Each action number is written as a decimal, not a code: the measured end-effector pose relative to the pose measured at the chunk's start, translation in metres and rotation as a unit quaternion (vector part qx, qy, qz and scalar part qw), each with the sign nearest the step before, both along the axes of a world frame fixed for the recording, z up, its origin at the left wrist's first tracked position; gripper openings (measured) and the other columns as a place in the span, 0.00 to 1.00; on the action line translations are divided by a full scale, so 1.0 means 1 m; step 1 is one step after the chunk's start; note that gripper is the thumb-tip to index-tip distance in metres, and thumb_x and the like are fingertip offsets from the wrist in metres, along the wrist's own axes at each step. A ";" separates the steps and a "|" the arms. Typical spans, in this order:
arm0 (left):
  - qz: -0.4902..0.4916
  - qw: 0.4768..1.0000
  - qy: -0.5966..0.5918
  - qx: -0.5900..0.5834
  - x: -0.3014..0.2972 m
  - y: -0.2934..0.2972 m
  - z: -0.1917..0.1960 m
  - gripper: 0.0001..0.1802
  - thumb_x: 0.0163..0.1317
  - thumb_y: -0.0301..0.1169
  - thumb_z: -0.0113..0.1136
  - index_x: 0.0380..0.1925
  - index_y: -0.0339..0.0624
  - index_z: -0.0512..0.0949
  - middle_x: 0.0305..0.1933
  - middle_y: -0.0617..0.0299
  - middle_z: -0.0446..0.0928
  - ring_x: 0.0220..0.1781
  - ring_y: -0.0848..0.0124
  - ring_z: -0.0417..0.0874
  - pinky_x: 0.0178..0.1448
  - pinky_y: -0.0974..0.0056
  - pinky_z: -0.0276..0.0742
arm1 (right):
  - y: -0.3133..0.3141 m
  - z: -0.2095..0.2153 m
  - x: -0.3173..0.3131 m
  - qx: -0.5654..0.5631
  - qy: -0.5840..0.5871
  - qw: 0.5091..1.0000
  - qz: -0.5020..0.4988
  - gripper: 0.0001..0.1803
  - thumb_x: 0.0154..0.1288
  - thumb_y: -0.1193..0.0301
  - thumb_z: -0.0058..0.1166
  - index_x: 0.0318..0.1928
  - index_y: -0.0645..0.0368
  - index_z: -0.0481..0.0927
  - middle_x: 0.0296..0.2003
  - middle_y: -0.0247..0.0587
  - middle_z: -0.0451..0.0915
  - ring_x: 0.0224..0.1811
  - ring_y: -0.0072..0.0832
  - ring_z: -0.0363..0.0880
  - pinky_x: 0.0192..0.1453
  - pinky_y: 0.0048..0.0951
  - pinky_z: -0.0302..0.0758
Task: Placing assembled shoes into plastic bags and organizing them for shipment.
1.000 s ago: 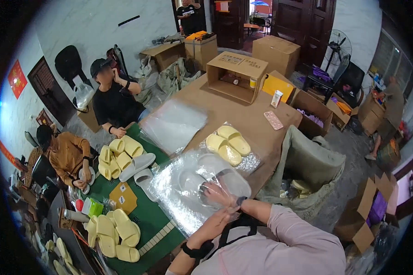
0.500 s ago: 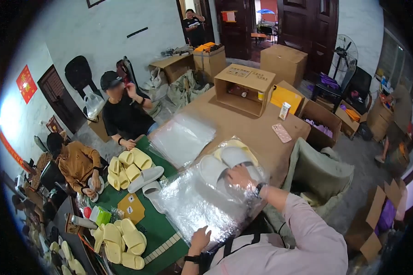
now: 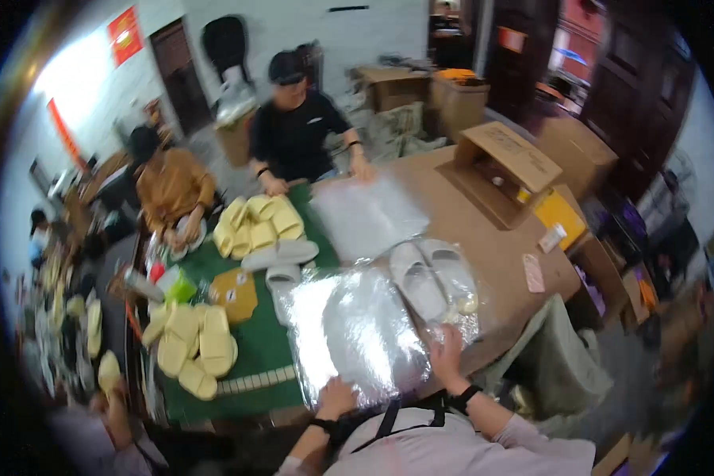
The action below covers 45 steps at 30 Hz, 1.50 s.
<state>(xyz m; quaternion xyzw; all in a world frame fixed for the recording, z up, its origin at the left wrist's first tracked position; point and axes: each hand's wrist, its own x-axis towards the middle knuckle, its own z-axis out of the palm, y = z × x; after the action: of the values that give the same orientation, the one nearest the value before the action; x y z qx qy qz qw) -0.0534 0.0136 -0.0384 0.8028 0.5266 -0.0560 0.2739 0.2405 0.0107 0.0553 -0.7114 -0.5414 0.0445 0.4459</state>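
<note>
Both my left hand point(image 3: 339, 397) and right hand point(image 3: 447, 355) are at shiny plastic bags point(image 3: 357, 321) that could slide if I push hard, but I can't tell if either grips.

Your left hand point(image 3: 337, 397) sits low, close to your body, its fingers too blurred to show how far they curl. Your right hand point(image 3: 446, 355) reaches slightly farther forward, fingers loosely extended. Your left forearm point(image 3: 305, 449) and right forearm point(image 3: 490, 414) slant inward from below, the hands apart.
</note>
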 end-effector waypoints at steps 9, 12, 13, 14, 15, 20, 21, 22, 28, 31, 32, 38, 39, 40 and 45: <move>0.163 0.979 -0.116 0.048 0.028 -0.042 0.027 0.17 0.59 0.36 0.53 0.47 0.43 0.75 0.57 0.41 0.67 0.61 0.44 0.65 0.61 0.45 0.63 | 0.030 -0.084 -0.094 -0.229 -0.081 0.776 0.581 0.21 0.61 0.69 0.48 0.54 0.61 0.71 0.53 0.54 0.71 0.51 0.48 0.72 0.56 0.41 0.69; 0.199 0.966 -0.161 0.039 0.011 -0.079 0.023 0.15 0.59 0.35 0.53 0.44 0.41 0.75 0.48 0.44 0.71 0.52 0.48 0.72 0.51 0.49 0.71 | 0.029 -0.088 -0.105 -0.273 -0.182 0.743 0.583 0.25 0.60 0.66 0.49 0.56 0.61 0.68 0.50 0.53 0.73 0.49 0.49 0.72 0.53 0.43 0.70; 0.229 0.960 -0.161 0.022 0.005 -0.092 0.027 0.14 0.59 0.34 0.53 0.44 0.42 0.74 0.44 0.46 0.71 0.45 0.50 0.75 0.45 0.49 0.72 | 0.027 -0.091 -0.105 -0.265 -0.198 0.741 0.585 0.25 0.60 0.64 0.50 0.57 0.61 0.67 0.49 0.52 0.74 0.48 0.49 0.73 0.52 0.43 0.70; 0.251 0.955 -0.149 0.048 -0.001 -0.108 0.021 0.15 0.61 0.35 0.51 0.46 0.43 0.74 0.42 0.48 0.73 0.40 0.51 0.77 0.44 0.49 0.72 | 0.024 -0.088 -0.108 -0.254 -0.213 0.738 0.587 0.26 0.59 0.63 0.50 0.57 0.60 0.67 0.48 0.52 0.74 0.47 0.48 0.73 0.50 0.44 0.70; 0.282 0.949 -0.138 0.037 -0.010 -0.126 0.018 0.15 0.62 0.36 0.51 0.46 0.43 0.73 0.41 0.48 0.73 0.41 0.51 0.77 0.43 0.49 0.73 | 0.022 -0.077 -0.114 -0.272 -0.205 0.735 0.586 0.27 0.59 0.62 0.51 0.56 0.60 0.67 0.47 0.51 0.74 0.45 0.48 0.74 0.49 0.44 0.71; 0.436 0.895 -0.093 -0.021 -0.034 -0.198 0.010 0.16 0.63 0.39 0.49 0.47 0.42 0.74 0.40 0.49 0.75 0.42 0.51 0.78 0.45 0.49 0.73 | 0.018 -0.054 -0.130 -0.286 -0.286 0.689 0.602 0.29 0.54 0.66 0.56 0.57 0.57 0.66 0.49 0.52 0.73 0.49 0.50 0.73 0.51 0.44 0.71; 0.473 0.875 -0.083 -0.056 -0.039 -0.214 0.004 0.17 0.64 0.39 0.49 0.48 0.42 0.74 0.41 0.49 0.75 0.43 0.50 0.78 0.46 0.48 0.74 | 0.017 -0.054 -0.134 -0.296 -0.306 0.679 0.598 0.30 0.55 0.66 0.56 0.58 0.57 0.65 0.50 0.52 0.73 0.50 0.50 0.73 0.52 0.43 0.71; 0.507 0.854 -0.077 -0.091 -0.041 -0.229 -0.001 0.18 0.64 0.40 0.49 0.48 0.42 0.73 0.43 0.49 0.75 0.44 0.50 0.78 0.47 0.48 0.74 | 0.019 -0.061 -0.134 -0.298 -0.333 0.676 0.586 0.29 0.56 0.63 0.54 0.59 0.57 0.65 0.51 0.53 0.72 0.51 0.50 0.72 0.52 0.43 0.71; 0.663 0.728 -0.114 -0.128 -0.053 -0.336 -0.025 0.20 0.64 0.40 0.48 0.50 0.41 0.73 0.48 0.46 0.75 0.47 0.47 0.77 0.50 0.47 0.73 | 0.005 -0.052 -0.171 -0.335 -0.358 0.638 0.594 0.20 0.61 0.56 0.48 0.51 0.52 0.73 0.49 0.48 0.74 0.48 0.48 0.72 0.52 0.44 0.70; 0.765 0.615 -0.178 -0.068 -0.040 -0.394 -0.037 0.18 0.62 0.39 0.48 0.45 0.39 0.75 0.47 0.45 0.76 0.48 0.46 0.76 0.51 0.48 0.72 | 0.007 -0.069 -0.167 -0.345 -0.420 0.626 0.559 0.20 0.63 0.55 0.46 0.48 0.55 0.74 0.48 0.49 0.75 0.50 0.50 0.71 0.53 0.46 0.68; 0.805 0.557 -0.204 -0.024 -0.031 -0.415 -0.038 0.16 0.61 0.37 0.48 0.41 0.38 0.76 0.46 0.45 0.77 0.48 0.46 0.76 0.52 0.49 0.71 | 0.010 -0.077 -0.164 -0.334 -0.442 0.617 0.559 0.21 0.63 0.54 0.46 0.48 0.56 0.73 0.48 0.49 0.75 0.50 0.51 0.71 0.53 0.47 0.68; 0.912 0.332 -0.085 -0.223 0.056 -0.556 -0.103 0.18 0.58 0.36 0.49 0.45 0.41 0.77 0.48 0.48 0.77 0.53 0.51 0.76 0.55 0.51 0.72 | 0.035 -0.116 -0.151 -0.267 -0.523 0.521 0.620 0.29 0.57 0.64 0.57 0.56 0.60 0.64 0.53 0.53 0.68 0.54 0.54 0.67 0.55 0.47 0.68; 0.914 0.314 -0.062 -0.248 0.090 -0.587 -0.109 0.18 0.58 0.36 0.49 0.45 0.41 0.78 0.50 0.48 0.77 0.54 0.52 0.76 0.56 0.52 0.72 | 0.033 -0.109 -0.159 -0.318 -0.463 0.509 0.653 0.28 0.57 0.64 0.57 0.56 0.61 0.64 0.53 0.54 0.69 0.54 0.55 0.67 0.56 0.47 0.67; 0.907 0.324 -0.053 -0.263 0.083 -0.588 -0.104 0.18 0.57 0.36 0.48 0.45 0.42 0.78 0.51 0.49 0.76 0.54 0.53 0.76 0.57 0.52 0.72 | 0.045 -0.114 -0.152 -0.286 -0.486 0.512 0.648 0.29 0.56 0.63 0.57 0.56 0.61 0.64 0.52 0.54 0.69 0.53 0.56 0.67 0.56 0.47 0.67; 0.913 0.237 -0.087 -0.320 0.112 -0.686 -0.096 0.18 0.57 0.35 0.48 0.45 0.45 0.79 0.53 0.50 0.75 0.55 0.53 0.76 0.58 0.53 0.72 | 0.065 -0.162 -0.153 -0.349 -0.419 0.548 0.634 0.27 0.58 0.63 0.56 0.52 0.67 0.67 0.50 0.60 0.69 0.53 0.55 0.69 0.58 0.48 0.65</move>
<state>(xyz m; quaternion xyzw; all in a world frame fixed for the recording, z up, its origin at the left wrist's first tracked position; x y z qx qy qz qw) 0.0581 -0.6726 -0.1343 -0.3737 0.8161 0.1381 0.4187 0.0873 0.0762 -0.1071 -0.2210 -0.9191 0.1982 -0.2591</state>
